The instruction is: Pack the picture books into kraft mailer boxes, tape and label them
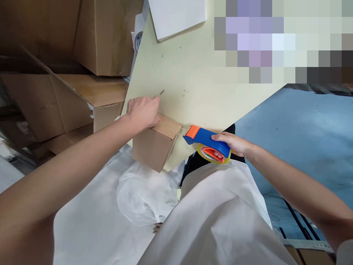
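A small cardboard box (152, 149) sits at the table's near edge with its top flaps closed. My left hand (143, 110) bears down on the far left part of the box, its fingers curled and partly hidden. To the right, my right hand (233, 143) grips a blue and orange tape dispenser (206, 140), the thumb lying along its top. A roll of clear yellowish tape (202, 152) is loaded in it. Between the dispenser's orange tip and the right side of the box, a strip of clear tape (180, 131) seems to stretch.
Large cardboard boxes (110, 40) are stacked left of the pale table (171, 70). A white slab-like object (179, 16) lies at its far end, and a tape roll (138, 41) is beside the left edge. A white plastic bag (146, 191) hangs below the box. Blue floor (303, 140) spreads out right.
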A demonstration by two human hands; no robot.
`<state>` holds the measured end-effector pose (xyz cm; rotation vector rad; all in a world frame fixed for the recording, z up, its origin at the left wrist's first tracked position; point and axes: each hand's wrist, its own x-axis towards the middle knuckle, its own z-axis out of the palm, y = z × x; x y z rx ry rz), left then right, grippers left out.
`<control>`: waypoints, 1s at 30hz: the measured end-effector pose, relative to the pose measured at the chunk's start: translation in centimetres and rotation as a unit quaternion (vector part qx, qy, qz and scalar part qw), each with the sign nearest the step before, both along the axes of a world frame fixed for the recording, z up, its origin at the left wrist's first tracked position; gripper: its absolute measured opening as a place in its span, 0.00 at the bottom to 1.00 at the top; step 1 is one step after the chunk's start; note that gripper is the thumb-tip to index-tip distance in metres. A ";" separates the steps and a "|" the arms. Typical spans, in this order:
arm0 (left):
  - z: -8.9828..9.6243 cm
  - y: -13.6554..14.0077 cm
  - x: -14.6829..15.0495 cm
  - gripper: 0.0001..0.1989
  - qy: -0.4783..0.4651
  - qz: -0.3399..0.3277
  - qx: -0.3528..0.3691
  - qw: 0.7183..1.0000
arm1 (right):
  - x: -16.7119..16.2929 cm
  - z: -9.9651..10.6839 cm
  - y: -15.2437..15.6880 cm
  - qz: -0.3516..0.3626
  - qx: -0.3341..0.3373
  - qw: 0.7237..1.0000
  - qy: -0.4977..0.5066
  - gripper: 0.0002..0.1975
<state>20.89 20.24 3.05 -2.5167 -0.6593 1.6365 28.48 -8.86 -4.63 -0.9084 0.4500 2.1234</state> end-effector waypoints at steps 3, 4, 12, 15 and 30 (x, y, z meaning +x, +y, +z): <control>0.2 0.6 -0.9 0.32 -0.020 0.000 0.011 1.000 | -0.4 0.0 0.1 -0.016 -0.004 1.000 -0.006 0.14; 0.3 0.9 -1.2 0.34 -0.031 0.005 0.016 0.999 | -0.5 0.1 0.2 -0.020 -0.002 1.000 -0.008 0.14; 2.3 0.7 -6.1 0.42 -0.154 -0.063 -0.274 0.947 | -1.1 0.3 0.0 -0.026 -0.012 0.999 0.020 0.13; 2.0 -0.1 -7.7 0.41 -0.108 -0.043 -0.300 0.947 | -1.1 0.1 -0.1 -0.011 -0.014 0.999 0.033 0.14; 1.9 0.6 -5.2 0.29 -0.343 0.081 -0.080 0.933 | 8.2 0.6 13.6 0.004 0.081 0.994 -0.067 0.17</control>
